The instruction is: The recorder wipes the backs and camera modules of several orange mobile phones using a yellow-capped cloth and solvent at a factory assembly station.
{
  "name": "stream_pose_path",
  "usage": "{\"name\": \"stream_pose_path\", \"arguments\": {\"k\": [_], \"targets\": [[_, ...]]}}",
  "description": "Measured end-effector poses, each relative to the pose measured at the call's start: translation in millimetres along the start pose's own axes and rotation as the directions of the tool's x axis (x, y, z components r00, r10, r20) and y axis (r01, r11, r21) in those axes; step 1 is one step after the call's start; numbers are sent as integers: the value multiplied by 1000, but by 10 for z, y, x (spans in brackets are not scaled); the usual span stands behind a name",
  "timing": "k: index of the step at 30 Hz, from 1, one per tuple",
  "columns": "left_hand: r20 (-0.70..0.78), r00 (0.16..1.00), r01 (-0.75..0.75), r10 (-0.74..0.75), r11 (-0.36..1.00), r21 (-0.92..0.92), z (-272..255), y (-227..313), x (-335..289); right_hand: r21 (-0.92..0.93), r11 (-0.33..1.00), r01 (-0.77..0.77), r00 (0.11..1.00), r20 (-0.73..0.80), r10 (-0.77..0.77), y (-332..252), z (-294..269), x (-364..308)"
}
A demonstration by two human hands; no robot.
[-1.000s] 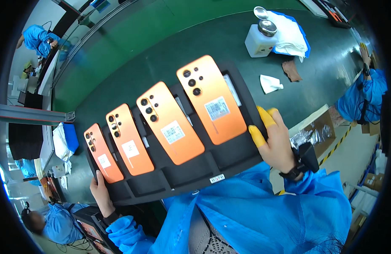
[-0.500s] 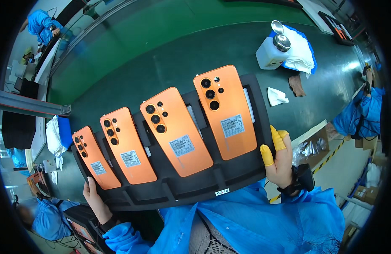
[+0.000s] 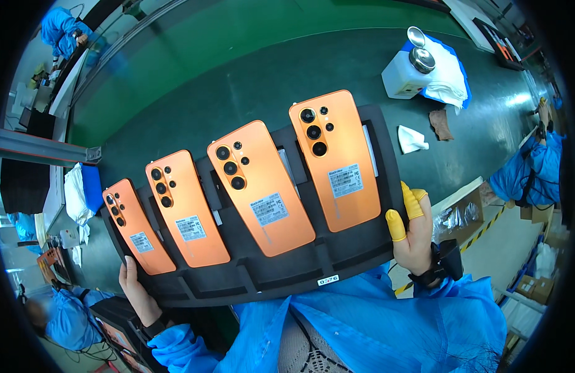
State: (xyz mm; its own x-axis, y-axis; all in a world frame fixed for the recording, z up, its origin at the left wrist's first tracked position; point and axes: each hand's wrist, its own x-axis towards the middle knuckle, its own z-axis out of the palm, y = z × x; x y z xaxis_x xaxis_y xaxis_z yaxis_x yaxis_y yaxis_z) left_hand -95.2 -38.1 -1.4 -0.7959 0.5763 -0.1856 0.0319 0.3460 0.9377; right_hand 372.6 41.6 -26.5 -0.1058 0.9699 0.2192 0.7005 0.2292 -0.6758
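Both my hands hold a black foam tray at its two ends, up in front of my body and over the green bench. My left hand grips the lower left corner, thumb on top. At the right end, my right hand clasps the edge, with yellow finger cots on some fingers; the other fingers are hidden beneath. Several orange phones lie in a row in the tray, backs up: a leftmost phone, a second phone, a third phone and a rightmost phone. Each carries a white label.
On the green bench stand a white pump bottle and folded white cloths. A white wipe and a brown cloth lie nearer. A cardboard box sits right. Workers in blue, one at right, are around.
The tray with the phones has shifted slightly up and away from me, tilting a little. Both hands keep their hold on its ends.
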Motion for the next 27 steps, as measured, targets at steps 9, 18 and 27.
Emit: {"name": "stream_pose_path", "arguments": {"k": [9,18,27], "targets": [[107,992,77,-61,985,-157,-73,-36,50,-5,1000,24,1000,-11,-24,-23,1,20],[172,984,86,-56,980,-178,-118,37,-4,15,1000,1,1000,10,-2,-41,54,27],[111,991,88,-75,989,-120,-78,32,11,2,999,-44,999,24,44,-28,54,2]]}}
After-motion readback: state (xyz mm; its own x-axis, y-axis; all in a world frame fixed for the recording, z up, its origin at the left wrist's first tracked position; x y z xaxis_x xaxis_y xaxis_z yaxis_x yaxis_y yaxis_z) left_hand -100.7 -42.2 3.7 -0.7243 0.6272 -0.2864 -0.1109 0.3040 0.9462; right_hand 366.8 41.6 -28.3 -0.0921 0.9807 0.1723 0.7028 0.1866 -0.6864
